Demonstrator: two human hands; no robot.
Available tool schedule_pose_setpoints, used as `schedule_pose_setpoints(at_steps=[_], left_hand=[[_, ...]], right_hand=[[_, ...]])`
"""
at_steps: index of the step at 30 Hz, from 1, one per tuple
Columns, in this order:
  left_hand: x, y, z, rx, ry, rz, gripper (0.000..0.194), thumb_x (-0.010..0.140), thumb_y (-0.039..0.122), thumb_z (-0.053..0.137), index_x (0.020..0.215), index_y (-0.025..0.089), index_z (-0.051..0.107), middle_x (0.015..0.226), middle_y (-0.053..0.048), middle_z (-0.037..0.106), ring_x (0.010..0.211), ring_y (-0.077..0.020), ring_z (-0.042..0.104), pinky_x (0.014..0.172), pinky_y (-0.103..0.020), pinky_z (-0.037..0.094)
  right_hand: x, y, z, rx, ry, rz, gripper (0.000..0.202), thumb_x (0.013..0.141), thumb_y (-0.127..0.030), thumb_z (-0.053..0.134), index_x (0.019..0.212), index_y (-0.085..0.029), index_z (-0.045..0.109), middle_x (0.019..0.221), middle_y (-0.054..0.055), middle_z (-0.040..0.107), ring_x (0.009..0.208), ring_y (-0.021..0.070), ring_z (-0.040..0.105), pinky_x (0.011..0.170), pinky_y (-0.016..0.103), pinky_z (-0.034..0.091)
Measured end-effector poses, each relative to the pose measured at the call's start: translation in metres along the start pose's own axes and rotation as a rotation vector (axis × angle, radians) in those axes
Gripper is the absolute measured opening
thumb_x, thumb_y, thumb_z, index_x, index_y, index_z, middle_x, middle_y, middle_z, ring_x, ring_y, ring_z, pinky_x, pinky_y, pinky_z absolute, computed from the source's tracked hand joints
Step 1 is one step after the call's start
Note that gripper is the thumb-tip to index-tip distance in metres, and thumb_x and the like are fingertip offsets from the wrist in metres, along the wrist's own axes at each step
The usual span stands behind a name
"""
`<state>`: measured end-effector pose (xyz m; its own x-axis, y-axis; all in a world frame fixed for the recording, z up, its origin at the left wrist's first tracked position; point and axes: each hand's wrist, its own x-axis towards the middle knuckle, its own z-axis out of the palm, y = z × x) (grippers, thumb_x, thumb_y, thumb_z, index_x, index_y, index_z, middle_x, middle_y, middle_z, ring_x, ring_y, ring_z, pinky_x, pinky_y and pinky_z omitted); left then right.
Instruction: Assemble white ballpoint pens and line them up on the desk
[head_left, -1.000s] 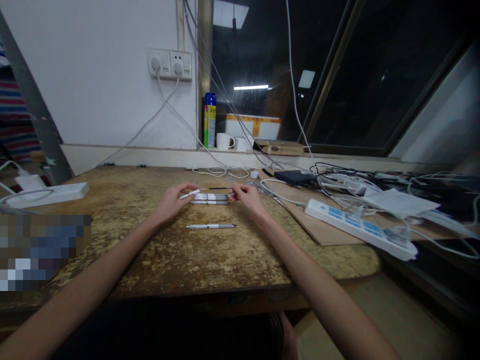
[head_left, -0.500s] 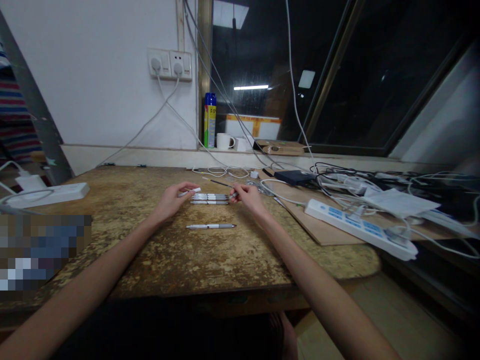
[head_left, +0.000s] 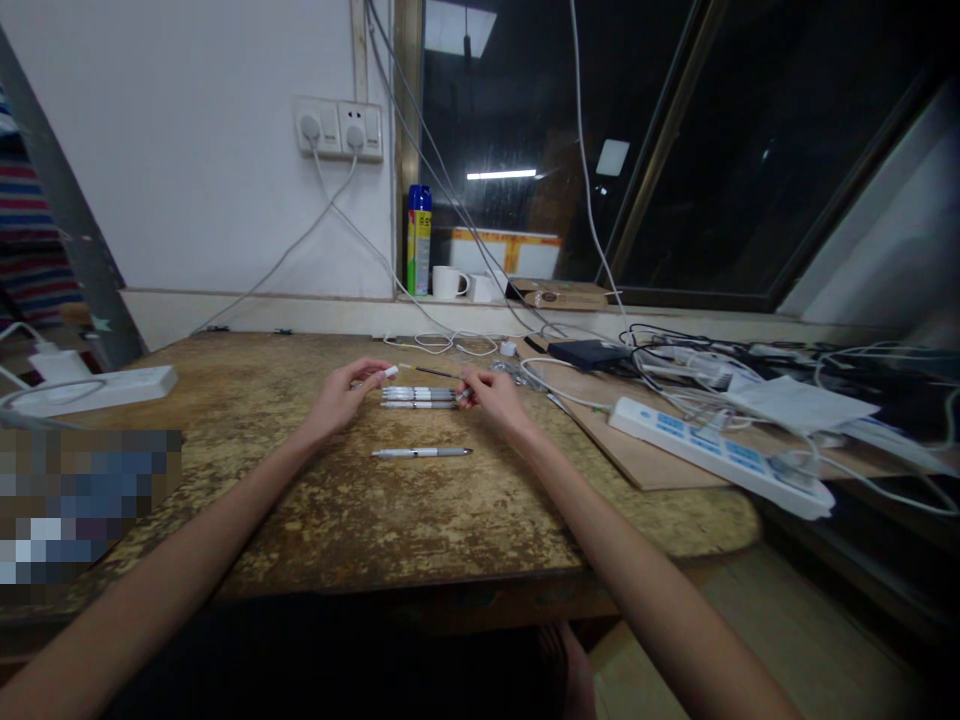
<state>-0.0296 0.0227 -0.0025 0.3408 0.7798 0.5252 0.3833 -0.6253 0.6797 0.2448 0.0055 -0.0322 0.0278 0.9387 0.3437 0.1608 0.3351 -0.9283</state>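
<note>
My left hand (head_left: 346,392) pinches a white pen barrel (head_left: 390,372), its end pointing right. In my right hand (head_left: 486,392) is a thin dark pen refill (head_left: 435,372), whose tip points left toward the barrel; a small grey piece also shows at those fingertips. The refill and the barrel look close together, and whether they touch is too small to tell. Between my hands, several white and grey pens (head_left: 418,394) lie side by side on the worn wooden table (head_left: 420,520). Nearer to me, a single pen (head_left: 421,453) lies apart from them.
At the right, a white power strip (head_left: 720,455) lies beside a brown board (head_left: 637,470) and tangled cables. Another power strip (head_left: 112,388) is on the left. A spray can (head_left: 420,240) and a white mug (head_left: 448,282) stand on the windowsill.
The refill in my right hand has tipped from a slant to nearly level, its tip now nearer the barrel. My left hand has shifted slightly up and left with the barrel.
</note>
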Motion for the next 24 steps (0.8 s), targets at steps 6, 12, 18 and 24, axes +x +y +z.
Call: schedule_pose_setpoints(at_steps=[6,12,18,24], left_hand=[[-0.001,-0.002,0.000,0.032,-0.028,0.034,0.042,0.096,0.052,0.058,0.115,0.018,0.073,0.116,-0.008,0.076,0.106,-0.0260,0.068,0.096,-0.036,0.049],[-0.005,0.005,0.004,0.085,-0.108,0.077,0.038,0.095,0.051,0.060,0.115,0.021,0.076,0.117,-0.007,0.076,0.107,-0.0256,0.068,0.096,-0.035,0.048],[-0.009,0.012,0.009,0.090,-0.121,0.063,0.036,0.092,0.049,0.064,0.114,0.022,0.077,0.114,-0.006,0.078,0.104,-0.0253,0.069,0.094,-0.034,0.049],[-0.012,0.018,0.009,0.095,-0.148,0.026,0.037,0.092,0.049,0.065,0.114,0.023,0.079,0.111,-0.006,0.079,0.098,-0.0250,0.070,0.091,-0.034,0.051]], right_hand=[[-0.001,0.001,-0.001,-0.137,-0.009,-0.075,0.048,0.095,-0.053,0.053,0.071,-0.015,0.070,0.059,0.005,0.067,0.054,0.0155,0.061,0.059,0.026,0.047],[-0.007,-0.009,0.005,-0.298,0.002,-0.283,0.033,0.096,-0.046,0.058,0.084,-0.018,0.071,0.073,0.004,0.072,0.068,0.0170,0.065,0.070,0.027,0.047],[-0.011,-0.010,0.014,-0.270,-0.057,-0.292,0.022,0.093,-0.038,0.063,0.088,-0.018,0.072,0.076,0.003,0.073,0.070,0.0165,0.065,0.069,0.026,0.047],[-0.010,-0.006,0.014,-0.253,-0.132,-0.234,0.031,0.095,-0.041,0.060,0.078,-0.017,0.071,0.069,0.003,0.071,0.063,0.0153,0.062,0.065,0.026,0.044]])
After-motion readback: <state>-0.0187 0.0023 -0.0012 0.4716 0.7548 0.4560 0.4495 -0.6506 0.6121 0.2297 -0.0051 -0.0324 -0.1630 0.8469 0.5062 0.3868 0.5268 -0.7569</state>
